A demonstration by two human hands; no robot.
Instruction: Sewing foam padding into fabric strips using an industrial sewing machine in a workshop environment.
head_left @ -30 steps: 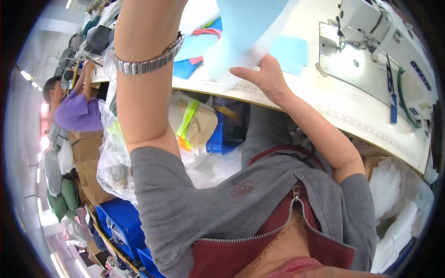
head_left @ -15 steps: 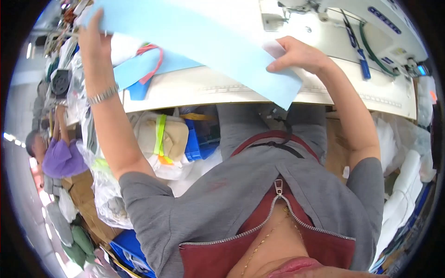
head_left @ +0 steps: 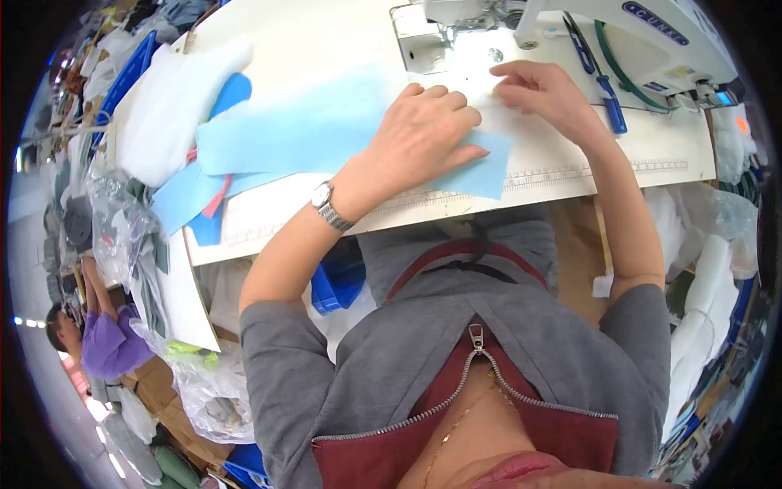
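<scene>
A long light blue fabric strip (head_left: 285, 138) lies across the white sewing table, its right end by the front edge. My left hand (head_left: 428, 130), wearing a metal watch, rests over the strip with fingers curled down against it and thumb stretched to the right. The fingertips are hidden beneath the hand. To the right, my right hand (head_left: 542, 94) is raised near the sewing machine (head_left: 481, 20), its thumb and forefinger apart with nothing visible between them. Under the strip's left end lie another light blue piece (head_left: 175, 200) and a red-pink strap (head_left: 215, 200).
White padding (head_left: 167, 114) covers the table's left part. Thread snips (head_left: 580, 45) and a blue-handled screwdriver (head_left: 612, 106) lie by the machine on the right. A printed ruler (head_left: 652, 167) follows the front edge. A person in purple (head_left: 118, 342) is at far left, beyond plastic bags.
The blue strip has come down from the air onto the table. My left hand has moved right and down onto it; my right hand has let go of its right end.
</scene>
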